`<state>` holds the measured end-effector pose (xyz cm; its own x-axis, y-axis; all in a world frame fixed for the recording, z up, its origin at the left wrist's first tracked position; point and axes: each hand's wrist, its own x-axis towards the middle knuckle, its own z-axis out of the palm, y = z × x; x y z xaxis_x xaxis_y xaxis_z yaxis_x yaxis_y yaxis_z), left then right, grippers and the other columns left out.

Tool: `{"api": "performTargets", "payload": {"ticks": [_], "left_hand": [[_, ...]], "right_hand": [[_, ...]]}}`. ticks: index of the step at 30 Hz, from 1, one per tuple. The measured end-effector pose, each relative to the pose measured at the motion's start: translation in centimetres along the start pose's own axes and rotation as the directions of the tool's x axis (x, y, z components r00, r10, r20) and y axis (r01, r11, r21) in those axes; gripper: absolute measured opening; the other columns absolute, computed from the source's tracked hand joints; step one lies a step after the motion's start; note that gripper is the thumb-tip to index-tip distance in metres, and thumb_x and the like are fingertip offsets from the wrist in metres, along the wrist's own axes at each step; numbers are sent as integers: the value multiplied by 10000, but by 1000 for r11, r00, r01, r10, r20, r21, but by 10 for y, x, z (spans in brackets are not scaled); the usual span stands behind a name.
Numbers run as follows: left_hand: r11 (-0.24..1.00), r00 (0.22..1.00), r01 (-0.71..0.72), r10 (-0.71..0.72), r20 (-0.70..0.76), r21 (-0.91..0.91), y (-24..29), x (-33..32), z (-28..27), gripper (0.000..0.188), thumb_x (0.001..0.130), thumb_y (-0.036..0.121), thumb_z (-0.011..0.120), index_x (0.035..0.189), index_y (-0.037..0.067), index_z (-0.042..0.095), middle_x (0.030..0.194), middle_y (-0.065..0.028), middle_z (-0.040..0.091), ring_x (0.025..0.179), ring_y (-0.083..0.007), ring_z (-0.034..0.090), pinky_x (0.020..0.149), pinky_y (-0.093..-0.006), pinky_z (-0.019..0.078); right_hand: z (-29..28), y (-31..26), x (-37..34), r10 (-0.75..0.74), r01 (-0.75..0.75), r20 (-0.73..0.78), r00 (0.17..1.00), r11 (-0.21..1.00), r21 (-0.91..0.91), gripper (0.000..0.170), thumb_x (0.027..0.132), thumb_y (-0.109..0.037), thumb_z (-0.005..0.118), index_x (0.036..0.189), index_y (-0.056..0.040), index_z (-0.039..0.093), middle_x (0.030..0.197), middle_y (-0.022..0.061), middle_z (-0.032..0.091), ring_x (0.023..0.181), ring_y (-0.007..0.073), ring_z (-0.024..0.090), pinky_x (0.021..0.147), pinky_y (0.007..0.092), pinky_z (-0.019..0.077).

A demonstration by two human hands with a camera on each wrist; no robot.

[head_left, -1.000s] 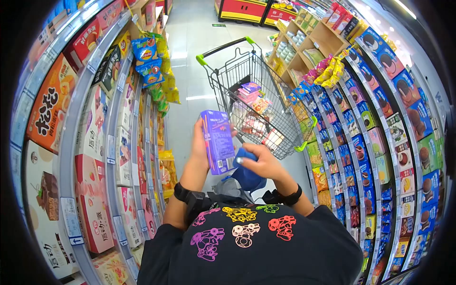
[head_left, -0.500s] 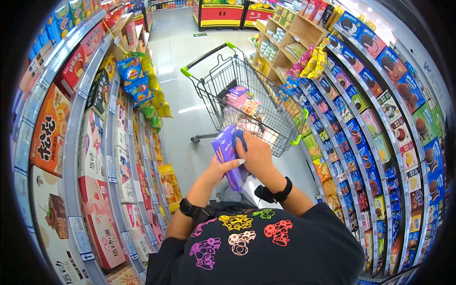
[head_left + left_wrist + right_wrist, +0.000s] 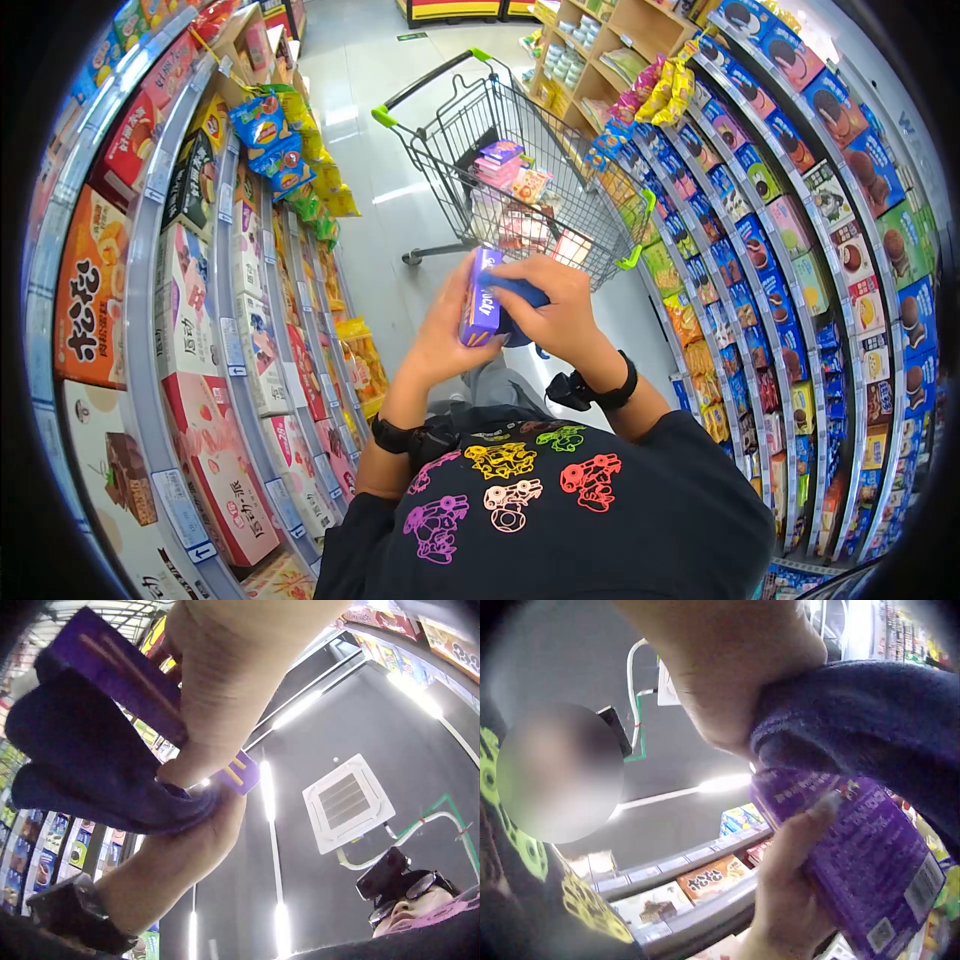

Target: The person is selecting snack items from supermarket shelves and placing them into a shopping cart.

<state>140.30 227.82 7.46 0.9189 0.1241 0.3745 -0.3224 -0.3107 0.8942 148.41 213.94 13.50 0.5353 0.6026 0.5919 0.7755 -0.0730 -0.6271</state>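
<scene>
In the head view my left hand point(image 3: 437, 330) grips a purple snack box point(image 3: 483, 290), its narrow lettered side turned up toward the camera. My right hand point(image 3: 563, 305) holds a dark blue cloth point(image 3: 522, 291) against the box's right side. The right wrist view shows the box's back point(image 3: 877, 862), with small print and a barcode, and the left thumb lying across it. There the cloth point(image 3: 870, 720) hangs in folds over the box's top end. From the left wrist, the cloth point(image 3: 82, 750) drapes below the box point(image 3: 112, 667).
A black wire shopping cart point(image 3: 560, 160) with green corners stands ahead, holding several snack packs point(image 3: 515, 180). Shelves of boxed snacks point(image 3: 95, 290) line the left; packed biscuit shelves point(image 3: 770, 270) line the right. Chip bags point(image 3: 275, 150) hang from the left shelf into the aisle.
The box has turned from its broad back to its front, then to its narrow side. My right hand has brought the cloth from the box's lower corner up to its top, then along its side.
</scene>
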Motion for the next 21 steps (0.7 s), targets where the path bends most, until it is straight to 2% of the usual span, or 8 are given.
{"api": "performTargets", "payload": {"ticks": [4, 7, 11, 15, 16, 19, 20, 21], "left_hand": [[997, 998, 27, -23, -53, 74, -12, -4, 1, 898, 570, 142, 706, 1343, 48, 261, 1192, -192, 452, 1116, -368, 441, 954, -394, 359], [964, 998, -57, 55, 17, 258, -16, -7, 1, 894, 546, 135, 697, 1332, 49, 281, 1182, -196, 453, 1093, -379, 448, 943, -408, 366], [977, 997, -4, -14, 82, 215, -8, -10, 5, 894, 523, 133, 689, 1321, 47, 296, 1169, -201, 457, 1076, -385, 450, 936, -418, 368], [977, 997, -8, -8, 73, 211, -21, -6, 9, 890, 520, 138, 688, 1316, 47, 301, 1148, -201, 466, 1066, -386, 453, 928, -418, 372], [977, 997, -5, -11, 72, 213, -22, -5, 10, 887, 521, 139, 688, 1315, 47, 302, 1140, -200, 469, 1061, -386, 455, 925, -418, 374], [967, 992, -44, 13, 123, 252, -14, 6, 10, 880, 522, 139, 684, 1313, 47, 308, 1120, -200, 477, 1048, -390, 460, 915, -416, 380], [946, 987, -120, 80, 141, 301, -14, 7, 11, 873, 527, 141, 686, 1310, 48, 313, 1094, -200, 485, 1030, -393, 467, 904, -416, 385], [958, 985, -113, 74, 155, 264, -10, 9, 11, 869, 532, 144, 688, 1310, 46, 314, 1101, -201, 484, 1037, -392, 465, 909, -412, 383]], "right_hand": [[-13, -6, -7, 50, -59, 289, 956, 998, 24, 153, 698, -89, 682, 842, -49, 649, 750, 101, 624, 644, 253, 604, 583, 312, 472], [-8, 9, -11, 50, -48, 113, 992, 999, -21, 133, 706, -99, 680, 825, -47, 650, 736, 102, 622, 645, 261, 603, 575, 314, 470], [-3, 24, -14, 72, -73, -10, 997, 995, -75, 128, 715, -105, 672, 825, -44, 646, 737, 105, 622, 645, 271, 602, 563, 327, 467], [-10, 12, -20, 40, -39, 135, 990, 999, -12, 151, 688, -91, 687, 835, -61, 673, 697, 92, 611, 611, 228, 590, 559, 291, 459], [-19, 4, -18, 70, -81, 239, 968, 996, 35, 155, 687, -93, 685, 839, -68, 675, 700, 87, 606, 622, 227, 585, 569, 293, 456], [-27, 8, -20, 85, -87, 213, 973, 996, 2, 144, 715, -103, 669, 855, -76, 653, 744, 101, 610, 673, 269, 586, 608, 317, 463], [-24, 20, -21, 102, -101, 97, 990, 995, -21, 141, 718, -93, 666, 856, -64, 655, 768, 107, 620, 692, 265, 594, 627, 309, 467], [-24, 25, -21, 126, -125, 40, 991, 992, -12, 138, 720, -86, 662, 855, -59, 654, 774, 108, 624, 696, 259, 598, 631, 307, 468]]}}
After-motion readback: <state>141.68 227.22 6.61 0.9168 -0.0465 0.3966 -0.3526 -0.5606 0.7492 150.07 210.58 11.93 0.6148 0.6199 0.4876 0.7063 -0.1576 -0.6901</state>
